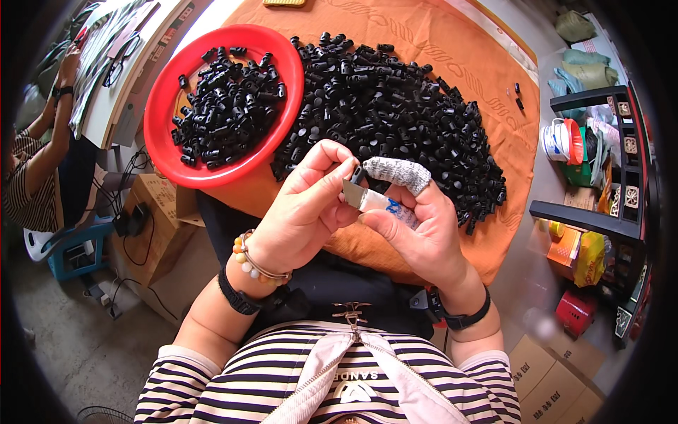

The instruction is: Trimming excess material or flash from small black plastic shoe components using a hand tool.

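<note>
My left hand point(311, 194), with a beaded bracelet and black wristband, pinches a small black plastic piece point(358, 174) between thumb and fingertips. In my right hand point(427, 226) is a short flat metal blade point(352, 193) whose grip point(385, 205) is wrapped in white with blue marks. The blade's edge lies against or right beside the black piece. A grey knitted sleeve point(399, 172) covers my right index finger. Beyond both hands spreads a large heap of small black cylindrical plastic pieces point(395, 106). Similar pieces point(229, 106) fill the middle of a red round basin point(166, 152).
An orange cloth point(494, 233) covers the table. Two loose black bits point(519, 97) lie near its right edge. At right stand a black shelf rack point(590, 215) and cardboard boxes point(554, 381). Left are a cardboard box point(159, 226), cables, a blue stool point(81, 247) and a person in stripes point(42, 177).
</note>
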The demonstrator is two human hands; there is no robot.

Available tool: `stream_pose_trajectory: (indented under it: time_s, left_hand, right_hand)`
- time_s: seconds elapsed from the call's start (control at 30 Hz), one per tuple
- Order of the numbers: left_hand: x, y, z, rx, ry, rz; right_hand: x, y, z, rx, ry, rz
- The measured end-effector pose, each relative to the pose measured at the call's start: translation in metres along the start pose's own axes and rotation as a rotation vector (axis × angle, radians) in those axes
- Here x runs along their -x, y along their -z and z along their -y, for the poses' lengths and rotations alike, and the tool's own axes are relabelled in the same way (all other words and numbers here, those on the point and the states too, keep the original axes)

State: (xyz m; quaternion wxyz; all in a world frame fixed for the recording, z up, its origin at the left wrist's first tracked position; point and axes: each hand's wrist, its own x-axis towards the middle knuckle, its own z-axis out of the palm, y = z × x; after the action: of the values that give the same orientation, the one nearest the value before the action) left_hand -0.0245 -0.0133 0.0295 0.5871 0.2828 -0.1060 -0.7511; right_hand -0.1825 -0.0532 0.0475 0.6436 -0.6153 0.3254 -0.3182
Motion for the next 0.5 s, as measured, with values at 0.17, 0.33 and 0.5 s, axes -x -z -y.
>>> stream_pose_trajectory:
  time_s: [0.17,0.33,0.5]
  left_hand:
    - [0.0009,0.0025,-0.0021,0.011,0.031,0.021]
    - [0.0015,0.0037,-0.0016,0.01,0.02,0.025]
    - [0.0015,0.0085,-0.0004,0.019,0.023,0.073]
  right_hand:
    - [-0.0007,0.0005,0.0016,-0.022,-0.04,0.02]
    - [-0.0009,0.0013,0.0018,-0.026,-0.056,0.034]
    - [-0.002,-0.0001,-0.0015,-0.057,-0.024,-0.01]
